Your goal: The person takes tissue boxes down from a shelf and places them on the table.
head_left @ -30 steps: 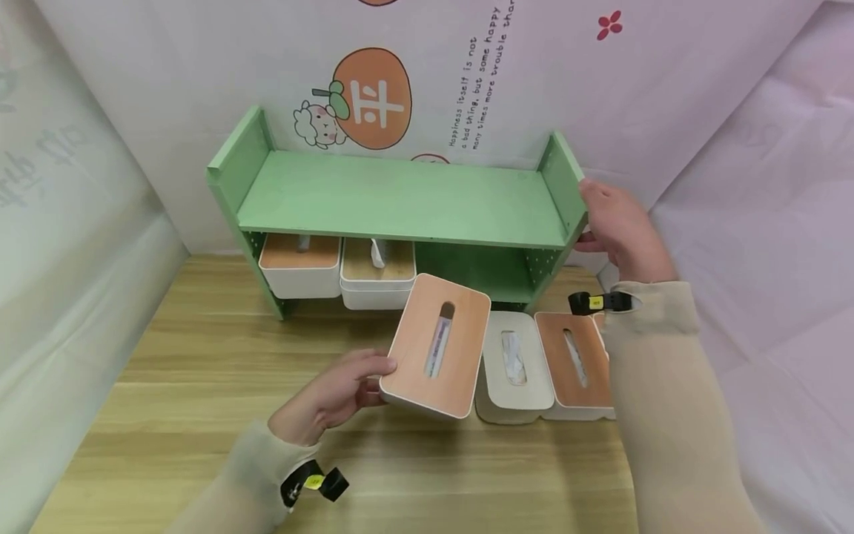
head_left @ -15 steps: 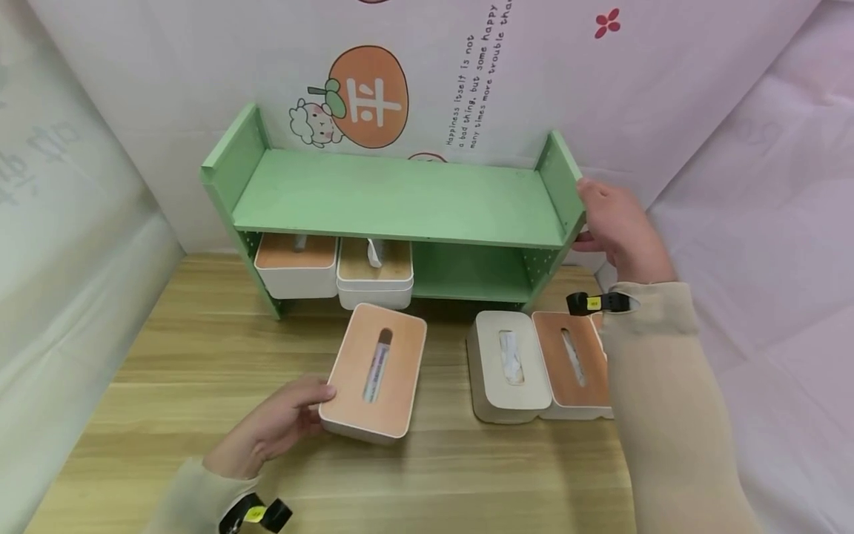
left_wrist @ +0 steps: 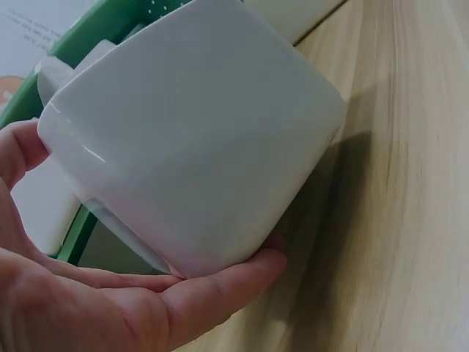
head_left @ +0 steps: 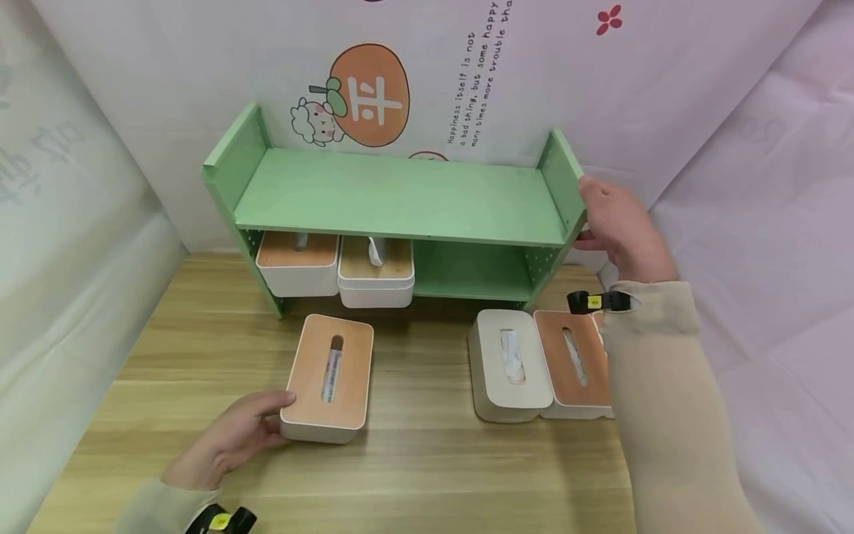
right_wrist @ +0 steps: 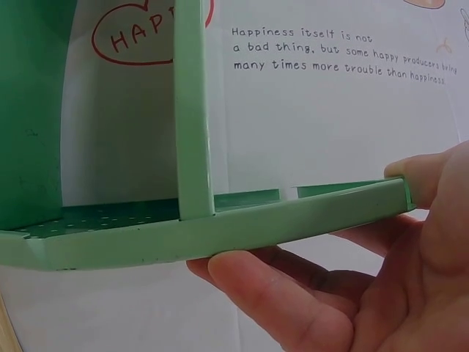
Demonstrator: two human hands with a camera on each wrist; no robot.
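My left hand point(head_left: 243, 430) holds a tissue box point(head_left: 350, 378) by its near left corner, thumb at the lid's edge and fingers low on the side. The box has an orange wood-look lid with a long slot and a white body. In the left wrist view its white wall point(left_wrist: 198, 139) fills the middle, close over the wooden table, with a shadow beside it. My right hand point(head_left: 620, 226) grips the right side panel of a green two-tier shelf point(head_left: 400, 196). The right wrist view has thumb and fingers on either side of that panel point(right_wrist: 132, 238).
On the shelf's lower tier, an orange-lidded box point(head_left: 300, 278) and a tan-lidded box point(head_left: 376, 293) stand side by side at the left. A cream tissue box point(head_left: 494, 386) and a brown-lidded one point(head_left: 563, 378) sit on the table point(head_left: 427, 475) at the right. White printed cloth point(head_left: 500, 81) hangs behind.
My left hand has carried the orange-lidded tissue box leftward and toward me, away from the cream box, and it now stands straighter. The right hand keeps its grip on the shelf panel.
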